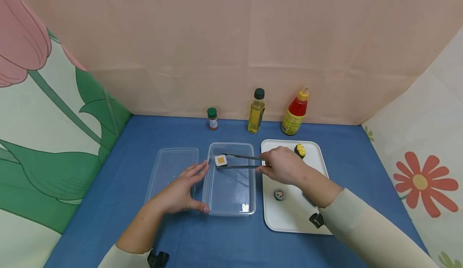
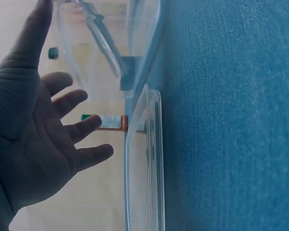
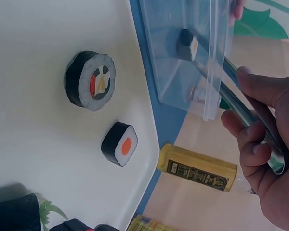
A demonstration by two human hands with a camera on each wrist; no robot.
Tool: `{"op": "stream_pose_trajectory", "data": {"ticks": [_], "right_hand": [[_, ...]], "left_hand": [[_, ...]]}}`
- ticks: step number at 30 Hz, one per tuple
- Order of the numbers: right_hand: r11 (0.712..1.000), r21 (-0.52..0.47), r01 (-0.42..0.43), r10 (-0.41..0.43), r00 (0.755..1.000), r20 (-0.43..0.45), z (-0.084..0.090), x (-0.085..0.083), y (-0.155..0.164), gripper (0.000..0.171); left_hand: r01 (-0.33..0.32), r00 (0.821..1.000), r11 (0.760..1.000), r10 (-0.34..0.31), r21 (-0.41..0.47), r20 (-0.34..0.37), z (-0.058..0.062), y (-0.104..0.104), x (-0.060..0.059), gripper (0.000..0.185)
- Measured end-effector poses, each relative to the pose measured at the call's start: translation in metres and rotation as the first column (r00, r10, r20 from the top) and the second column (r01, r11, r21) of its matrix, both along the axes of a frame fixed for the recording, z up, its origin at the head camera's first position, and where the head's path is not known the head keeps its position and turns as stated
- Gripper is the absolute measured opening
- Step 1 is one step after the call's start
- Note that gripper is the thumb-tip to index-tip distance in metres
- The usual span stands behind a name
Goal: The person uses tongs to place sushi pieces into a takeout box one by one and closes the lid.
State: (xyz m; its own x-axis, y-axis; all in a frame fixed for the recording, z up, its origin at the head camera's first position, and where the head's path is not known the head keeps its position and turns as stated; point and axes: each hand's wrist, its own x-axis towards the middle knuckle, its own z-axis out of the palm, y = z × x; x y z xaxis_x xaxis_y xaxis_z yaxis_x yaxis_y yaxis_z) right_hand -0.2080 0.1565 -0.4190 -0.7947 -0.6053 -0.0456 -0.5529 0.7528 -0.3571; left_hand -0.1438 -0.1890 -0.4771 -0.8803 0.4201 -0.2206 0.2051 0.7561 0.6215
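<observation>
My right hand (image 1: 283, 165) grips metal tongs (image 1: 242, 156), which reach leftward over the clear plastic container (image 1: 231, 213). Between the tong tips is a sushi roll (image 1: 220, 160) with a yellow square centre, at the container's back left. Through the container wall, the right wrist view shows this roll (image 3: 187, 44) low inside. My left hand (image 1: 181, 191) is at the container's left side, fingers spread and fingertips right at the rim. In the left wrist view its palm faces the camera, holding nothing. A clear lid (image 1: 173, 159) lies flat left of the container, partly behind that hand.
Right of the container, a white tray (image 1: 289, 224) bears several sushi pieces, among them a round roll (image 3: 91, 81), an orange-centred roll (image 3: 120, 143) and a corn-topped piece (image 1: 300, 150). Along the back stand a green-capped jar (image 1: 212, 120), an oil bottle (image 1: 256, 113) and a red sauce bottle (image 1: 294, 115).
</observation>
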Motion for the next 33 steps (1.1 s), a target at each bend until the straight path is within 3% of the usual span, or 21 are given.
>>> {"op": "stream_pose_trajectory", "data": {"ticks": [15,24,33], "right_hand": [[0.997,-0.060,0.049,-0.049,0.999,-0.002,0.011,0.012,0.020,0.033],[0.992,-0.035,0.117,-0.118,0.993,-0.002,0.011,0.019,0.035,0.040],[0.985,-0.084,0.150,-0.153,0.988,-0.033,0.009,0.029,0.058,0.041]], "left_hand": [[0.013,1.000,1.000,-0.013,0.007,-0.007,0.001,-0.001,0.000,0.127],[0.020,1.000,1.000,-0.020,0.001,-0.011,-0.001,-0.002,-0.001,0.127],[0.022,1.000,1.000,-0.022,0.004,-0.015,-0.001,-0.002,-0.001,0.127]]}}
